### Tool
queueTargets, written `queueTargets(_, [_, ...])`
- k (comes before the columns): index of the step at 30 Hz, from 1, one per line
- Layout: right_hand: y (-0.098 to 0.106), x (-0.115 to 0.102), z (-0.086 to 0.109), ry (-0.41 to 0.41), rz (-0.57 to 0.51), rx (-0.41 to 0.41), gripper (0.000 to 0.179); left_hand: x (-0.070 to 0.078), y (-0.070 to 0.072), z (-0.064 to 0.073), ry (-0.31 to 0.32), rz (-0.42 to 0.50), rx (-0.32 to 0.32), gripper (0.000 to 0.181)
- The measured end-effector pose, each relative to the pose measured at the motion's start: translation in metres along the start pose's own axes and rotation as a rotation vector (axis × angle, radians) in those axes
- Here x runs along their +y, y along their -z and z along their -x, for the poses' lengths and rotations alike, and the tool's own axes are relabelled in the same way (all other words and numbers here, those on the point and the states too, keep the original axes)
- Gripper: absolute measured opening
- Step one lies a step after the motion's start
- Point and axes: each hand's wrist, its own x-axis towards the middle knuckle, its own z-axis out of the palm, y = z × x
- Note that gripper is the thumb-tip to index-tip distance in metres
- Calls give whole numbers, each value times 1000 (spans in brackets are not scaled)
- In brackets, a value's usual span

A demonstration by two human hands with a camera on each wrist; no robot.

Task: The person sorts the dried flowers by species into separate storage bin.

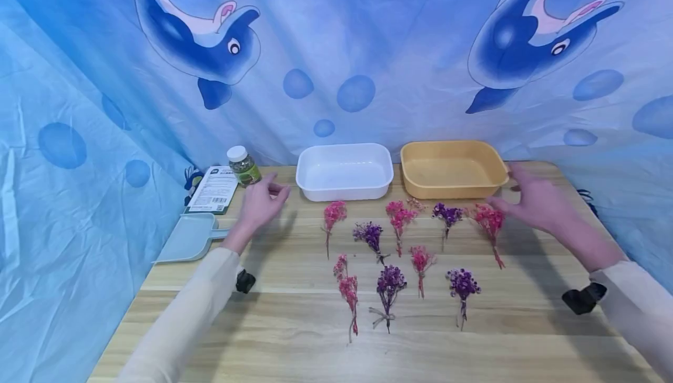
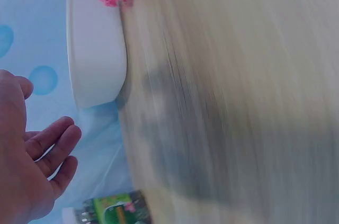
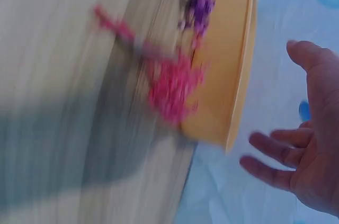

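My left hand [image 1: 262,199] is above the table between the jar [image 1: 244,166] and the white basin [image 1: 344,171], holding nothing; its fingers bend loosely in the left wrist view. Over by the right end of the yellow basin [image 1: 453,170] is my right hand [image 1: 537,199], thumb spread from the fingers. In the right wrist view that hand appears apart from the basin. Below its thumb lies a pink dried-flower bunch [image 1: 489,223]. Several more pink and purple bunches, such as a purple one [image 1: 390,285], lie across the middle of the table.
A pale blue dustpan [image 1: 190,237] lies at the left table edge, with a printed packet [image 1: 212,189] behind it. A blue dolphin-print curtain [image 1: 336,50] hangs behind the basins and along the sides. The wooden table [image 1: 294,324] extends toward me.
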Motion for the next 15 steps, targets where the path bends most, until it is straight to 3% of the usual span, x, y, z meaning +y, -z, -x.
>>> queueTargets(6, [-17, -36, -3, 42, -147, -39, 85, 1, -18, -10, 97, 183, -98, 78])
queueTargets(10, [-29, -57, -4, 86, -215, -84, 86, 2, -29, -15, 140, 196, -165, 94])
queueTargets(15, [-42, -85, -8, 147, -276, -117, 87, -6, -39, -18, 137, 201, -170, 99])
